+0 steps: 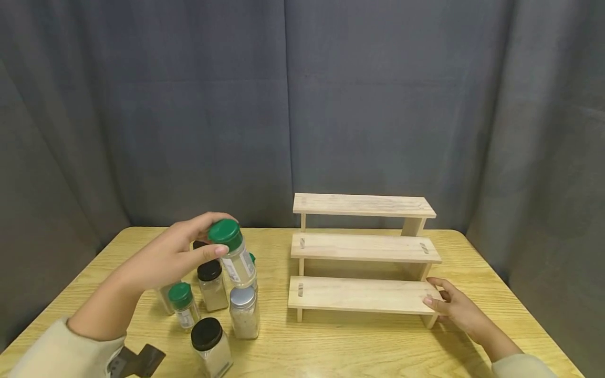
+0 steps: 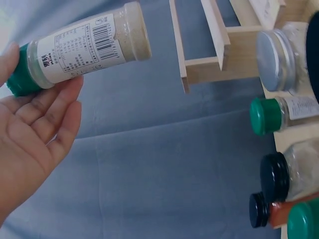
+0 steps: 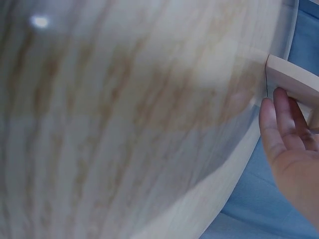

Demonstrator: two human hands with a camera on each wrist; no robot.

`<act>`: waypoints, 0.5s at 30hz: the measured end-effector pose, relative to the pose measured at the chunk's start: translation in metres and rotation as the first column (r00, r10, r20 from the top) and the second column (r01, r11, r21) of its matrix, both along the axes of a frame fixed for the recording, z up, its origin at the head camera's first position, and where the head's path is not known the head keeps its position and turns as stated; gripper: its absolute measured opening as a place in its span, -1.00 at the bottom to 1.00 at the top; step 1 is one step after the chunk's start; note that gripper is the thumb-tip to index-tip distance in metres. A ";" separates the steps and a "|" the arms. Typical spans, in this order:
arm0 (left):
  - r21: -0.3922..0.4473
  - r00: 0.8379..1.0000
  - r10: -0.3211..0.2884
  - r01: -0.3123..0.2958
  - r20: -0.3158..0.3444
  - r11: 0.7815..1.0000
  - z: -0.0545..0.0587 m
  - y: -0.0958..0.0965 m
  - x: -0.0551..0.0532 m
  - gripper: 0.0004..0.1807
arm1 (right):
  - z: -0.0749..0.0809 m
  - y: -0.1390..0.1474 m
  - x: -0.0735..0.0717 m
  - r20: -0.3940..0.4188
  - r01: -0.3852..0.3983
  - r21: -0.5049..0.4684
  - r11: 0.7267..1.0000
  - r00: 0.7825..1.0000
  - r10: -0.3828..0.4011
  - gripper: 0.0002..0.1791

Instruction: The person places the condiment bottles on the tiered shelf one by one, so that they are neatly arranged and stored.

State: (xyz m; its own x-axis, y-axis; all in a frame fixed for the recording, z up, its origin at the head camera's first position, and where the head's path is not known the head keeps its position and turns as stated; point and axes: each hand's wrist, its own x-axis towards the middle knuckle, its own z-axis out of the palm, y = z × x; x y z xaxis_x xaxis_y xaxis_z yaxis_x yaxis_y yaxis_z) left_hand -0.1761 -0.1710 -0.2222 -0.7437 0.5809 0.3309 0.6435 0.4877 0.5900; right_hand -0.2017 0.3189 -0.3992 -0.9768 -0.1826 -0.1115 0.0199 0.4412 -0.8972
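Observation:
In the head view my left hand (image 1: 181, 252) pinches a spice jar (image 1: 238, 265) by its green cap, between thumb and fingers. The jar hangs above the other jars, slightly tilted. Its pale contents and a white barcode label (image 2: 82, 50) show in the left wrist view. My right hand (image 1: 456, 310) holds the right end of the lowest step of a three-tier wooden display rack (image 1: 359, 295), thumb on top. In the right wrist view the fingers (image 3: 286, 124) lie against the rack's end, and the thumb is hidden.
Below my left hand stand several jars: a silver-lidded jar (image 1: 244, 313), a green-capped jar (image 1: 184, 307), and black-lidded jars, one in front (image 1: 211, 346). Others are partly hidden behind the hand. A grey curtain (image 1: 198, 131) hangs behind the wooden table (image 1: 359, 349).

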 end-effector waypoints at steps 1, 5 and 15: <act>0.005 1.000 -0.010 0.010 -0.002 1.000 0.001 0.002 -0.001 -0.65 | 0.000 0.000 0.000 -0.008 0.002 0.006 1.000 1.000 -0.002 -0.30; 0.017 1.000 -0.024 0.024 0.003 1.000 0.003 0.009 -0.007 -0.64 | -0.001 0.000 0.000 -0.023 -0.001 0.019 1.000 1.000 0.002 -0.32; 0.048 1.000 -0.030 0.030 0.005 0.998 0.008 0.032 -0.021 -0.62 | -0.001 -0.001 -0.001 0.000 0.029 0.028 0.999 1.000 -0.029 -0.31</act>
